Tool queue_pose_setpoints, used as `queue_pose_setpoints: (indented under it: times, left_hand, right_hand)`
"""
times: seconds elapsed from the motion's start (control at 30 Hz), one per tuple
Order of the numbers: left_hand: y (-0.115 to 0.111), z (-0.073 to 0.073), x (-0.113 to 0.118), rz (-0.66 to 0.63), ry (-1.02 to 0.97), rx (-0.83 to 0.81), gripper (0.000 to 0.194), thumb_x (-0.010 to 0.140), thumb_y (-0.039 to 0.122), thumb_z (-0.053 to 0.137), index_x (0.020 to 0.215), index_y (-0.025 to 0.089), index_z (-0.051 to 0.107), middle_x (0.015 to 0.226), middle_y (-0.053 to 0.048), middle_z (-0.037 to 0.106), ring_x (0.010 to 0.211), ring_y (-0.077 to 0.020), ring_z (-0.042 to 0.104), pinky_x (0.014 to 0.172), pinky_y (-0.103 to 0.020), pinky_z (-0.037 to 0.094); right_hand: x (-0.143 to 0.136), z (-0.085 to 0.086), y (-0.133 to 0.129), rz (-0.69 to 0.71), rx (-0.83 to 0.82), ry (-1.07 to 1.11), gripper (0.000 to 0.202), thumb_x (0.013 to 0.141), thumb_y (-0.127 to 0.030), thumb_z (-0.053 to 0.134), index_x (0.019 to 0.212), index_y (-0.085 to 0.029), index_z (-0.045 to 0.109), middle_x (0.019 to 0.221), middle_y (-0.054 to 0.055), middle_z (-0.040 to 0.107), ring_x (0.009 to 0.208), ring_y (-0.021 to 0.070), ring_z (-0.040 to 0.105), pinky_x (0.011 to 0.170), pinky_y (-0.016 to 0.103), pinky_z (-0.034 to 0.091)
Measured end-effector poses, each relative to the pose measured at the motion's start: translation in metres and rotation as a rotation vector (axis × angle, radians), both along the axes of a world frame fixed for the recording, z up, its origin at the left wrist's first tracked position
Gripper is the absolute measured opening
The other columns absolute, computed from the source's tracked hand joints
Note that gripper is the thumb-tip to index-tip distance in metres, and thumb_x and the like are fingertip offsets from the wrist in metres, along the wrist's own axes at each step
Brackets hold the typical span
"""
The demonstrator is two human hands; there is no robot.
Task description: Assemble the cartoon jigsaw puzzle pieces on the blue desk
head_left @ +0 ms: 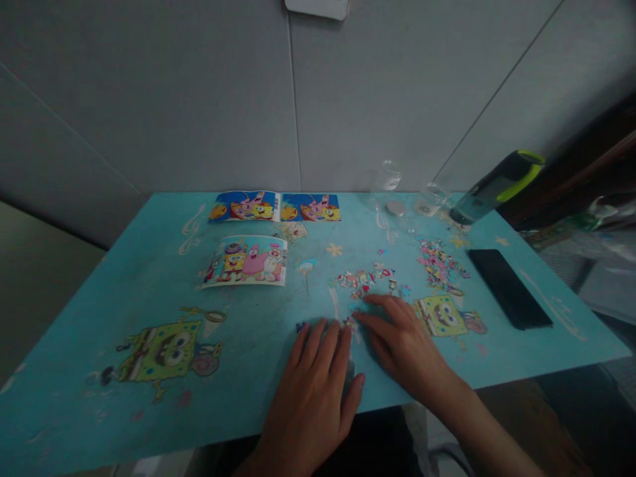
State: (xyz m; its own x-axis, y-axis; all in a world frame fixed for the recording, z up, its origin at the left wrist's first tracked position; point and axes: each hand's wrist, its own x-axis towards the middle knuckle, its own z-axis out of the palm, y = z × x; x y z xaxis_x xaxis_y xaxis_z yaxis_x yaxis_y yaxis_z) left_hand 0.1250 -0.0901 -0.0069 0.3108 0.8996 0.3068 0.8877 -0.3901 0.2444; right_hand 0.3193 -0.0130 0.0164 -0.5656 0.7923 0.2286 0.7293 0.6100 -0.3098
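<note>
Stretched over the near part of the table, my left hand (pixel 315 371) lies nearly flat with its fingers extended. Small jigsaw puzzle pieces (pixel 350 324) show at its fingertips, partly covered. My right hand (pixel 400 338) is just to the right, its fingers apart and the index and middle fingertips near those pieces; I see nothing gripped in it. Beyond the hands is a loose group of tiny puzzle pieces (pixel 365 278). Farther right lies a denser heap of puzzle pieces (pixel 440 264).
A cartoon picture sheet (pixel 253 260) lies left of centre, with two blue picture cards (pixel 243 207) (pixel 311 208) behind. Clear jars (pixel 389 177) (pixel 431 199) and a round lid (pixel 396 209) stand near the wall. At right are a bottle (pixel 489 189) and a flat black object (pixel 509 288).
</note>
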Motion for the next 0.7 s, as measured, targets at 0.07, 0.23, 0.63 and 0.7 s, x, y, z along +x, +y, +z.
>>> queue_pose_setpoints:
  times: [0.07, 0.23, 0.63, 0.7]
  left_hand:
    - [0.000, 0.001, 0.000, -0.001, -0.006, -0.006, 0.053, 0.101, 0.043, 0.049, 0.147, 0.015, 0.050, 0.148, -0.011, 0.054, 0.140, -0.0307, 0.044, 0.119, -0.053, 0.034]
    - [-0.001, 0.002, -0.001, -0.007, -0.003, -0.022, 0.054, 0.102, 0.044, 0.049, 0.148, 0.016, 0.049, 0.148, -0.011, 0.053, 0.139, -0.0308, 0.043, 0.119, -0.052, 0.035]
    - [-0.003, -0.002, 0.000, -0.019, 0.007, -0.036, 0.056, 0.103, 0.042, 0.047, 0.153, 0.017, 0.043, 0.149, -0.010, 0.052, 0.139, -0.0296, 0.043, 0.117, -0.051, 0.036]
    - [-0.003, -0.001, -0.001, -0.024, 0.009, -0.043, 0.056, 0.103, 0.043, 0.046, 0.153, 0.017, 0.043, 0.149, -0.010, 0.052, 0.138, -0.0299, 0.043, 0.116, -0.051, 0.037]
  right_hand:
    - [-0.001, 0.000, 0.005, -0.016, 0.009, -0.009, 0.036, 0.093, -0.012, 0.056, 0.124, -0.025, 0.071, 0.137, 0.012, 0.060, 0.123, 0.0308, 0.057, 0.104, 0.054, 0.049]
    - [0.004, -0.001, 0.012, -0.028, 0.022, -0.036, 0.035, 0.096, -0.015, 0.055, 0.127, -0.023, 0.068, 0.137, 0.012, 0.060, 0.124, 0.0315, 0.057, 0.104, 0.054, 0.049]
    - [0.014, -0.004, 0.017, -0.107, 0.029, -0.034, 0.027, 0.099, -0.023, 0.056, 0.120, -0.025, 0.072, 0.118, 0.010, 0.068, 0.106, 0.0274, 0.063, 0.096, 0.049, 0.052]
    - [0.010, -0.003, 0.020, -0.115, 0.018, -0.035, 0.024, 0.099, -0.024, 0.057, 0.116, -0.024, 0.073, 0.115, 0.010, 0.069, 0.104, 0.0272, 0.063, 0.095, 0.049, 0.052]
